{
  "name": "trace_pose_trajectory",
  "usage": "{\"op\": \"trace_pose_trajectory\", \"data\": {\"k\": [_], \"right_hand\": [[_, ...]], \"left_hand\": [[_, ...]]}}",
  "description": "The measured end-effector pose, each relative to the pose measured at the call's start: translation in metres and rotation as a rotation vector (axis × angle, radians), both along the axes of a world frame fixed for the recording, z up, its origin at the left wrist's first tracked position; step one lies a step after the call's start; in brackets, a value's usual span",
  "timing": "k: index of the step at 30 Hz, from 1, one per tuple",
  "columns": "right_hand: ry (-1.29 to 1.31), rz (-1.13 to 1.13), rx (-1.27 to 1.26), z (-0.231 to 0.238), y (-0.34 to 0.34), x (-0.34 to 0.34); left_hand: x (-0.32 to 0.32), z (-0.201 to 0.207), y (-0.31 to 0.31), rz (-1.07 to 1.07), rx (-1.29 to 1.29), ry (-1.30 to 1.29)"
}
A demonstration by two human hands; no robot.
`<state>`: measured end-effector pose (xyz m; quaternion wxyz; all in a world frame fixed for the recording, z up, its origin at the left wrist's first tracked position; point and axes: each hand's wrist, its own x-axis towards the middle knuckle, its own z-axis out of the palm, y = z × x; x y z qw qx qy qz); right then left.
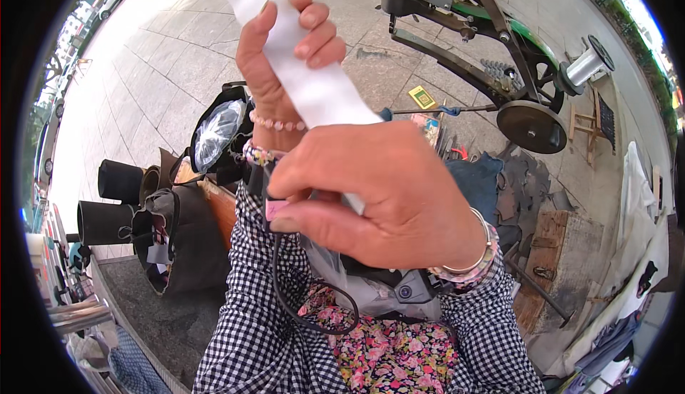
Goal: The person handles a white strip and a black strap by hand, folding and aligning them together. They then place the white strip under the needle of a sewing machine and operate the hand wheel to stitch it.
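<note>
A long white strip point(310, 87) of paper or cloth runs from the top of the view down beneath my right hand. My left hand point(282, 58) is raised farther out, its fingers curled around the strip. Closer in, my right hand point(374, 194) is closed, thumb and forefinger pinching a small pink block point(275, 209). Its other fingers fold under, partly hidden, and I cannot tell whether they also grip the strip. A black cord point(277, 273) hangs below the pinch and loops over my lap, above the floral cloth point(389, 351).
A hand-cranked sewing machine point(499, 51) with a green part stands at the far right. Dark bags point(182, 237) sit to my left. On the right are a wooden block point(564, 258), a hammer point(539, 287) and dark leather scraps point(517, 180). A yellow packet point(422, 97) lies on the paving.
</note>
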<state>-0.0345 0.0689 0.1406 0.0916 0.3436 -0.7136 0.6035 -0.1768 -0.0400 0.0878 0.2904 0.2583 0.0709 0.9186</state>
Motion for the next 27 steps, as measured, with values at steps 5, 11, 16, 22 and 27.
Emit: {"op": "trace_pose_trajectory", "data": {"k": [5, 11, 16, 22, 27], "right_hand": [[-0.116, -0.363, 0.115, -0.001, 0.058, -0.014], [-0.617, -0.521, 0.436, -0.068, 0.138, -0.045], [-0.814, -0.713, -0.583, -0.148, 0.204, -0.072], [-0.477, -0.805, -0.968, -0.167, 0.22, -0.102], [-0.335, -0.883, -0.752, -0.179, 0.231, -0.114]], "left_hand": [[-0.05, 0.036, 0.042, 0.46, -0.611, -0.107], [-0.089, -0.041, 0.078, 0.954, -1.124, -0.137], [-0.105, -0.125, 0.12, 0.842, -1.231, -0.273], [-0.108, -0.146, 0.122, 0.932, -1.083, -0.179], [-0.099, -0.137, 0.117, 0.758, -0.949, -0.227]]}}
